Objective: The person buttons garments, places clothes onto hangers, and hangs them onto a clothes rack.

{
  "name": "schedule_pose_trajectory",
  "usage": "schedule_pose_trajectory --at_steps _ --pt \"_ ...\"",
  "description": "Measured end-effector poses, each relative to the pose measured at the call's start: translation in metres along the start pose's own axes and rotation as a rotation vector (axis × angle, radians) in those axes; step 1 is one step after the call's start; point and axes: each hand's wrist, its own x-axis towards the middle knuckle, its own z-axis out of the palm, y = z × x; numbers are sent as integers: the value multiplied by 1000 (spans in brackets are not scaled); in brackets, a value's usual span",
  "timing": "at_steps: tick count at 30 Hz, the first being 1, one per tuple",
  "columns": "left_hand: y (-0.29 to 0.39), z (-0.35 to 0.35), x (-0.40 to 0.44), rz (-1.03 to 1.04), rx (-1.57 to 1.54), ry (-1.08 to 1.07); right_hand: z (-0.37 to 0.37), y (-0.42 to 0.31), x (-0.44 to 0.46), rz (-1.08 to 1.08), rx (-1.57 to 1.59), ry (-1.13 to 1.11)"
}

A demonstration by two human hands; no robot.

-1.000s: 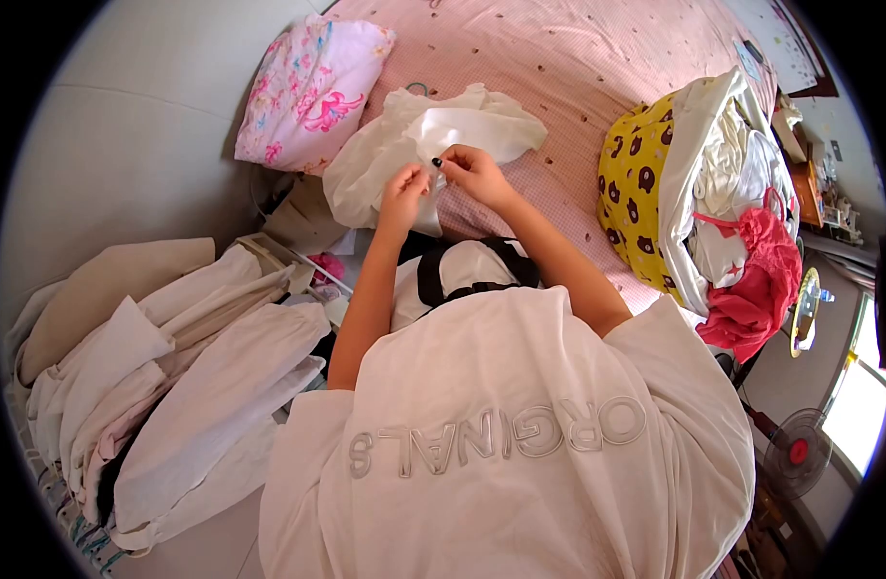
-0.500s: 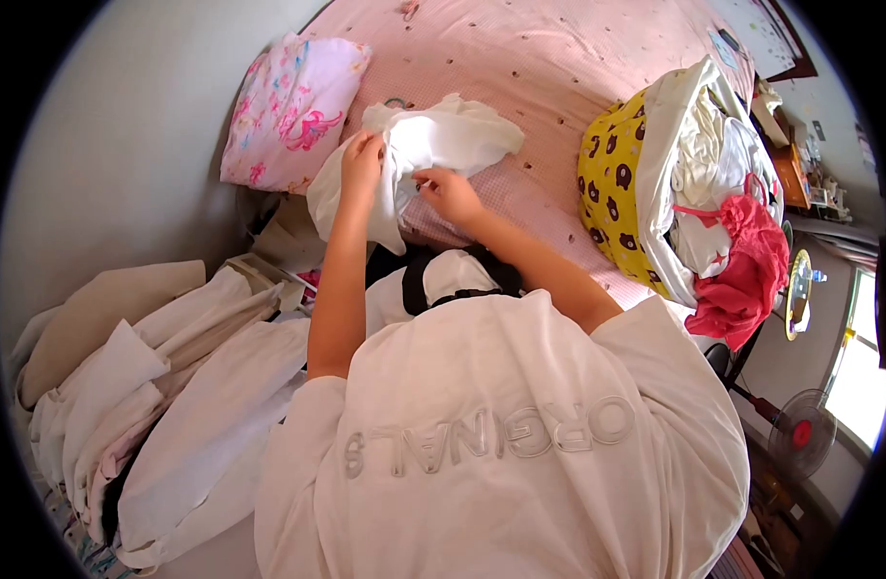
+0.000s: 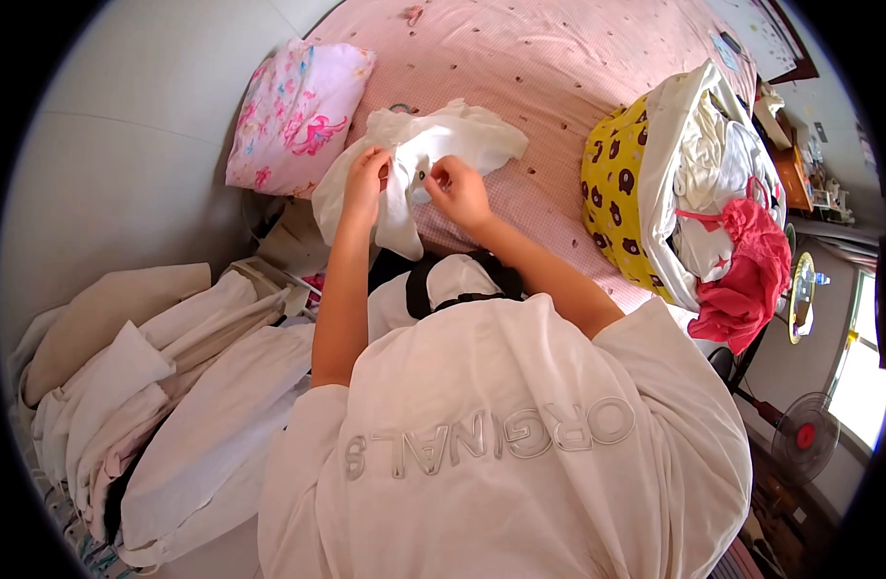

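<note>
One basket [image 3: 612, 198], one fan [image 3: 806, 437]

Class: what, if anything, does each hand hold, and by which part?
The left hand holds the white cloth by a gathered fold; whether the right hand grips anything cannot be told.
</note>
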Motion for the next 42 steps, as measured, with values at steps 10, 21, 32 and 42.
schedule_pose_trajectory --at_steps 10,21,32,42 --pt "-12 -3 -6 -19 -100 158 27 6 -4 174 353 -88" --pt "-75 -14 -3 241 711 184 22 31 -3 206 170 -74" --pt "-73 -19 -1 200 400 274 27 48 18 119 19 -55" --pt "-72 -28 -10 100 131 178 17 19 10 517 531 -325"
